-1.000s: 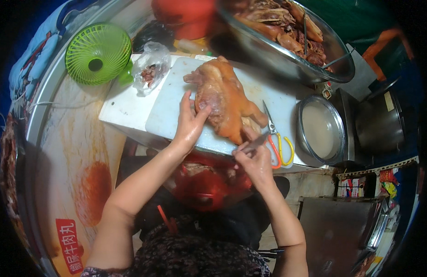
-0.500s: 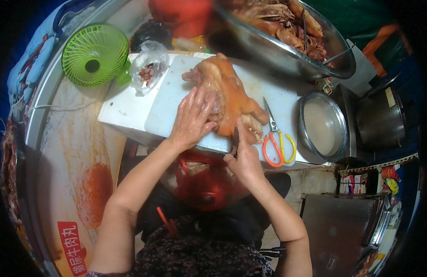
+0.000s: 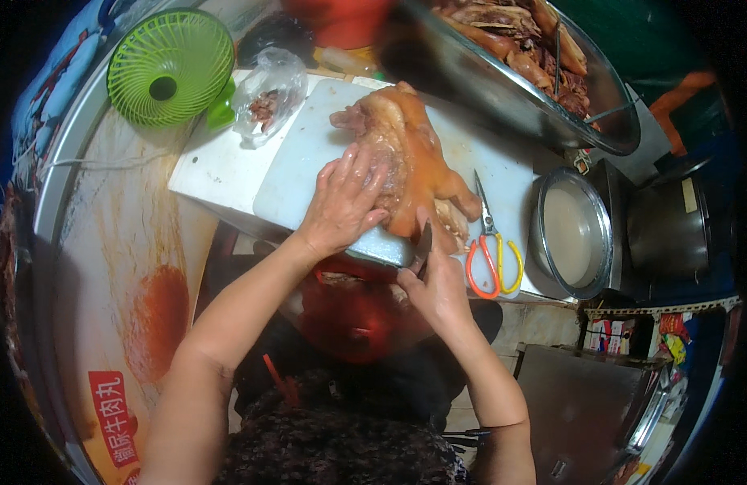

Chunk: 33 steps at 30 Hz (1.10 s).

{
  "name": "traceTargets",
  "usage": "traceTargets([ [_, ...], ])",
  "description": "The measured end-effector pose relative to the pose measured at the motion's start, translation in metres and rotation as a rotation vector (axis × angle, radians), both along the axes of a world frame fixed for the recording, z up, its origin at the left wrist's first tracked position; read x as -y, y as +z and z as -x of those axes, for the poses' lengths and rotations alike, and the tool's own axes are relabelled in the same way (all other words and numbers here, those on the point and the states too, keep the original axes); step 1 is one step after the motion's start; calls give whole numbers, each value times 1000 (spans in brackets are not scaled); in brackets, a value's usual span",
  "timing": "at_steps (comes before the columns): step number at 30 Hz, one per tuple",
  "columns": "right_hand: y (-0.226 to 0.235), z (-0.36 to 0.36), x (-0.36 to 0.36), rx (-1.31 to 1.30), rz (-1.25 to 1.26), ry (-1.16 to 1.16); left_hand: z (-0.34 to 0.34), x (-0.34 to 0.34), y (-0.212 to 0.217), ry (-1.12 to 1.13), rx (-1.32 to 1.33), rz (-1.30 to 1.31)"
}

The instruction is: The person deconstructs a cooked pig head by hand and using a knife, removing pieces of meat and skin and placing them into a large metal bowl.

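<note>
I'm looking down on the bench (image 3: 123,242), its top glossy and stained orange-red, and at twelve o'clock on it sits the white cutting board (image 3: 309,162), smooth plastic with rounded corners. Up at one o'clock a big steel basin (image 3: 503,97) holds dark, glistening cooked pieces. On the board, dead centre, lies the cooked meat (image 3: 410,162), a long, lumpy golden-brown joint with slick, shiny skin, running from twelve down toward four o'clock. My left hand (image 3: 345,202) lies flat on its near flank, fingers spread and pressing, closed on nothing. My right hand (image 3: 438,283), at five o'clock of the meat, is clamped on a knife (image 3: 424,242), its dark blade pointing up at the joint's lower end. I judge we're in the cutting step; the next move calls for a firm hold-down and a clean draw of the blade, away from my left fingers. At three o'clock lie scissors (image 3: 491,250) with orange and yellow loops, then a round steel bowl (image 3: 571,234). Far at ten o'clock: a green slotted fan (image 3: 167,69) and a crumpled clear bag (image 3: 268,93).
</note>
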State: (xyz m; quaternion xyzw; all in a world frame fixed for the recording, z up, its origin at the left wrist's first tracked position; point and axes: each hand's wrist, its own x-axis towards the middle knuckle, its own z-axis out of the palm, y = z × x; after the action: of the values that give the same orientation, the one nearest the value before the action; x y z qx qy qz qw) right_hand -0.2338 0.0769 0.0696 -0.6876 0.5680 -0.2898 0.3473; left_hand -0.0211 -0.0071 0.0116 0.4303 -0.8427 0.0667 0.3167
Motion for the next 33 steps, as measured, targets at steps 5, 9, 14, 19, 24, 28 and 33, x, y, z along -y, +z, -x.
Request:
traceTargets([
  [5,-3,14,7,189,-82,-130,-2,1,2,-44,-24,35],
  [9,19,14,27,615,-86,-297,-1,3,0,-30,-9,43],
  [14,15,5,46,615,-17,-368,0,2,0,-18,-5,35],
  [19,3,-1,49,536,44,-391,0,3,-1,-9,5,44],
  [24,-1,1,49,534,103,-398,0,2,-1,-16,-6,57],
  [28,2,1,49,521,106,-419,-1,3,-1,-16,-12,69],
  [33,3,-6,48,533,138,-381,2,1,3,23,24,110],
])
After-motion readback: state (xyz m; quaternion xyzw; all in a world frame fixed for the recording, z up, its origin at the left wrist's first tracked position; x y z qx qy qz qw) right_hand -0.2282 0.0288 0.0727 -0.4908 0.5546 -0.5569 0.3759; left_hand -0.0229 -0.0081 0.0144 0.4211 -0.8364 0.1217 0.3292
